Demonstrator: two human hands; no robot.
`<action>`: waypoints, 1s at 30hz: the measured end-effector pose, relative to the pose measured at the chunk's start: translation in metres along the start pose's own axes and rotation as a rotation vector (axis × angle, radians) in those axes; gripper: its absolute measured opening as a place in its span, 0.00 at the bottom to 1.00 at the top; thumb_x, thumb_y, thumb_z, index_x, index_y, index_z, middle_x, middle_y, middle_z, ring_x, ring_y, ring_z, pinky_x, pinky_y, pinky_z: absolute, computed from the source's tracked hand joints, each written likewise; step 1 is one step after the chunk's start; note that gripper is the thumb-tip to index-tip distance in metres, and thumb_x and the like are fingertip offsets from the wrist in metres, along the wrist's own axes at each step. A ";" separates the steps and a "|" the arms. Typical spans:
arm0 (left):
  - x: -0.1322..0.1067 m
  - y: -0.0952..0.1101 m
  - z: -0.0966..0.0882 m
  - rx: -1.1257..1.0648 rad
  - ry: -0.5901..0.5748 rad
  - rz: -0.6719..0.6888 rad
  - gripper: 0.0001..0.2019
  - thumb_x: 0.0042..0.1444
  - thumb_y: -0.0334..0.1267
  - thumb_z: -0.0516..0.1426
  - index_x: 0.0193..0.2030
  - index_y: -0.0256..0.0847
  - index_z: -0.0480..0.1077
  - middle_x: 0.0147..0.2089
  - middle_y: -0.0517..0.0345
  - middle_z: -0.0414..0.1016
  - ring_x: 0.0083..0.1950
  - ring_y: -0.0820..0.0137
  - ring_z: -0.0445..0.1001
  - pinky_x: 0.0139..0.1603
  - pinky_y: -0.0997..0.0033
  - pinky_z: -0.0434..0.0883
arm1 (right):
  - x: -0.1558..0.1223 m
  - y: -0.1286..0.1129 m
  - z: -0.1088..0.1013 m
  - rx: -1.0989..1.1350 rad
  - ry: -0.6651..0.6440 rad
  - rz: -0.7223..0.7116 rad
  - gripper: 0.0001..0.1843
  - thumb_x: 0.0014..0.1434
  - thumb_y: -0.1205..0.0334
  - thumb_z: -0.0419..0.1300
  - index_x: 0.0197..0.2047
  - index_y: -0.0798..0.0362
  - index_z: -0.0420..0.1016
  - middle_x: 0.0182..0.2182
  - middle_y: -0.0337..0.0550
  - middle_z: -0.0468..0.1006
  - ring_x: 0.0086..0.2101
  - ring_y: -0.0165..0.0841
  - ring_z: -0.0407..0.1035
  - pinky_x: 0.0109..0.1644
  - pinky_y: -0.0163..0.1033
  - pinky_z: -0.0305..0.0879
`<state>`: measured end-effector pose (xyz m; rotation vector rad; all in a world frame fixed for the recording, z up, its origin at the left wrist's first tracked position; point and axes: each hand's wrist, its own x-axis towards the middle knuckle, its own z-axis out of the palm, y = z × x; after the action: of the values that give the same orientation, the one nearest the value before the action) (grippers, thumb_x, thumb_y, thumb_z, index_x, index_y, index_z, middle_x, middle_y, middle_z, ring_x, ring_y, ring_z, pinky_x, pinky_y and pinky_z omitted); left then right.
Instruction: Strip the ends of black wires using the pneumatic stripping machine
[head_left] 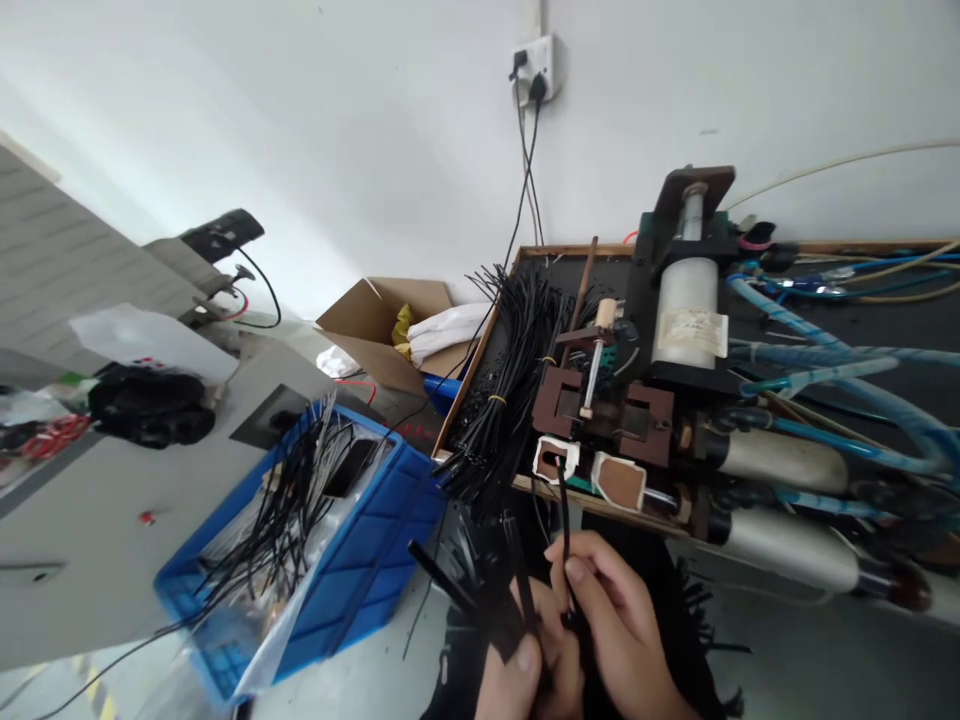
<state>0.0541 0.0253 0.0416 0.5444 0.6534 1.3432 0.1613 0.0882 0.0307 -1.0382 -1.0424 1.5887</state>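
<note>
My left hand (534, 655) is closed around several black cables (520, 575), their ends fanning up and to the left. Just right of it, my right hand (611, 610) pinches a single black cable (565, 510) between thumb and fingers. This cable points upward, and its pale tip is at the left white-edged brown pad (551, 460) of a pneumatic machine (637, 410). A second brown pad (621, 482) sits to the right, with a gap between the two. Whether the cable tip touches the pad I cannot tell.
A pile of black cables (514, 370) lies on the wood-edged bench left of the machine. Metal cylinders (791, 545) and blue air hoses (840, 370) extend right. A blue crate (360, 560) holding cables stands left, with an open cardboard box (367, 340) behind.
</note>
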 end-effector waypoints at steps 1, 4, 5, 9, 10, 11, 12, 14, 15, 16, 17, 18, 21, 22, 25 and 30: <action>0.002 0.000 0.000 0.002 -0.044 0.015 0.17 0.71 0.57 0.58 0.43 0.44 0.67 0.22 0.70 0.55 0.20 0.78 0.50 0.25 0.76 0.54 | 0.003 0.001 -0.004 -0.081 -0.019 -0.037 0.20 0.70 0.43 0.62 0.42 0.50 0.86 0.23 0.39 0.74 0.26 0.34 0.69 0.32 0.37 0.65; 0.004 -0.002 -0.001 0.032 -0.063 0.071 0.15 0.75 0.53 0.53 0.43 0.44 0.64 0.22 0.71 0.53 0.19 0.78 0.48 0.23 0.77 0.53 | 0.014 0.005 -0.015 -0.393 -0.173 -0.114 0.12 0.69 0.53 0.63 0.42 0.48 0.87 0.26 0.41 0.78 0.28 0.36 0.71 0.34 0.38 0.65; 0.003 -0.003 0.000 0.059 -0.036 0.070 0.15 0.76 0.52 0.52 0.42 0.44 0.63 0.23 0.71 0.54 0.20 0.78 0.49 0.24 0.77 0.54 | 0.018 0.007 -0.017 -0.503 -0.205 -0.136 0.10 0.67 0.57 0.64 0.40 0.47 0.87 0.26 0.41 0.78 0.27 0.35 0.70 0.33 0.38 0.64; -0.004 -0.006 0.002 0.161 0.065 -0.014 0.16 0.75 0.53 0.54 0.40 0.44 0.63 0.25 0.69 0.57 0.22 0.77 0.51 0.26 0.76 0.56 | 0.022 0.013 -0.022 -0.728 -0.012 -0.273 0.06 0.61 0.64 0.66 0.34 0.47 0.85 0.21 0.36 0.73 0.21 0.31 0.59 0.29 0.37 0.57; -0.005 -0.006 0.002 0.158 0.081 -0.023 0.16 0.75 0.54 0.55 0.41 0.44 0.63 0.25 0.69 0.57 0.22 0.77 0.51 0.25 0.75 0.56 | 0.020 0.012 -0.022 -0.709 0.038 -0.307 0.06 0.62 0.64 0.66 0.35 0.47 0.85 0.21 0.35 0.71 0.21 0.31 0.58 0.29 0.37 0.57; -0.006 -0.006 0.002 0.145 0.099 -0.029 0.16 0.74 0.54 0.56 0.42 0.44 0.62 0.25 0.70 0.56 0.22 0.78 0.50 0.25 0.76 0.55 | 0.018 0.010 -0.022 -0.667 0.067 -0.330 0.05 0.62 0.64 0.66 0.36 0.47 0.85 0.21 0.35 0.70 0.21 0.31 0.58 0.28 0.37 0.57; -0.006 -0.006 0.002 0.131 0.112 -0.035 0.16 0.73 0.54 0.57 0.43 0.45 0.62 0.25 0.70 0.56 0.22 0.78 0.49 0.25 0.76 0.54 | 0.014 0.008 -0.021 -0.608 0.075 -0.339 0.04 0.63 0.63 0.67 0.38 0.47 0.85 0.20 0.34 0.69 0.20 0.31 0.58 0.28 0.37 0.57; -0.006 -0.007 0.001 0.132 0.130 -0.040 0.17 0.71 0.54 0.60 0.43 0.45 0.61 0.25 0.71 0.57 0.22 0.78 0.50 0.25 0.76 0.53 | 0.007 0.001 -0.018 -0.483 0.050 -0.321 0.04 0.65 0.61 0.67 0.40 0.47 0.86 0.21 0.35 0.70 0.21 0.32 0.60 0.26 0.37 0.57; -0.006 -0.007 0.000 0.146 0.131 -0.039 0.17 0.71 0.53 0.61 0.43 0.45 0.61 0.24 0.71 0.57 0.22 0.79 0.50 0.25 0.76 0.53 | 0.004 -0.003 -0.017 -0.429 0.021 -0.307 0.06 0.67 0.59 0.66 0.40 0.48 0.86 0.22 0.36 0.71 0.21 0.33 0.63 0.27 0.37 0.59; -0.006 -0.007 0.000 0.165 0.134 -0.036 0.17 0.70 0.53 0.61 0.42 0.45 0.61 0.24 0.71 0.58 0.22 0.79 0.51 0.25 0.76 0.53 | 0.001 -0.007 -0.016 -0.382 -0.014 -0.297 0.09 0.69 0.58 0.64 0.40 0.49 0.85 0.23 0.39 0.74 0.23 0.34 0.65 0.28 0.38 0.61; -0.006 -0.006 -0.001 0.183 0.140 -0.036 0.17 0.70 0.52 0.62 0.42 0.44 0.62 0.24 0.71 0.58 0.22 0.79 0.52 0.25 0.76 0.53 | -0.001 -0.011 -0.014 -0.343 -0.052 -0.293 0.13 0.71 0.56 0.61 0.38 0.49 0.85 0.24 0.41 0.76 0.24 0.35 0.67 0.29 0.39 0.63; -0.007 -0.005 -0.001 0.196 0.149 -0.039 0.17 0.69 0.52 0.63 0.42 0.44 0.63 0.24 0.70 0.59 0.22 0.79 0.52 0.25 0.75 0.53 | -0.002 -0.014 -0.013 -0.309 -0.090 -0.292 0.17 0.73 0.54 0.59 0.37 0.49 0.85 0.26 0.43 0.78 0.25 0.36 0.69 0.31 0.39 0.64; -0.008 -0.001 -0.002 0.196 0.171 -0.056 0.16 0.67 0.50 0.65 0.42 0.43 0.65 0.24 0.69 0.60 0.22 0.79 0.53 0.25 0.75 0.53 | -0.003 -0.018 -0.010 -0.229 -0.168 -0.301 0.24 0.76 0.47 0.54 0.35 0.49 0.83 0.25 0.45 0.79 0.26 0.38 0.71 0.32 0.41 0.65; -0.008 -0.001 -0.002 0.196 0.171 -0.058 0.16 0.67 0.50 0.65 0.43 0.43 0.65 0.24 0.70 0.59 0.22 0.79 0.53 0.25 0.75 0.53 | -0.003 -0.019 -0.009 -0.212 -0.190 -0.300 0.26 0.76 0.45 0.53 0.35 0.49 0.83 0.26 0.45 0.79 0.26 0.38 0.71 0.32 0.42 0.64; -0.009 -0.006 -0.006 0.190 0.187 -0.049 0.17 0.67 0.52 0.65 0.44 0.44 0.65 0.24 0.70 0.60 0.23 0.79 0.54 0.25 0.76 0.53 | -0.001 -0.020 -0.007 -0.193 -0.235 -0.309 0.27 0.76 0.42 0.53 0.35 0.50 0.83 0.26 0.45 0.79 0.26 0.38 0.71 0.31 0.42 0.63; -0.003 -0.015 -0.009 0.102 0.289 -0.044 0.19 0.66 0.56 0.64 0.45 0.43 0.66 0.23 0.70 0.58 0.22 0.78 0.53 0.24 0.76 0.53 | 0.001 -0.021 -0.004 -0.233 -0.166 -0.317 0.15 0.71 0.56 0.63 0.32 0.50 0.82 0.24 0.42 0.75 0.25 0.35 0.69 0.30 0.39 0.62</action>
<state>0.0580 0.0195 0.0249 0.4173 0.9690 1.3649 0.1698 0.0943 0.0498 -0.8493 -1.4557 1.3324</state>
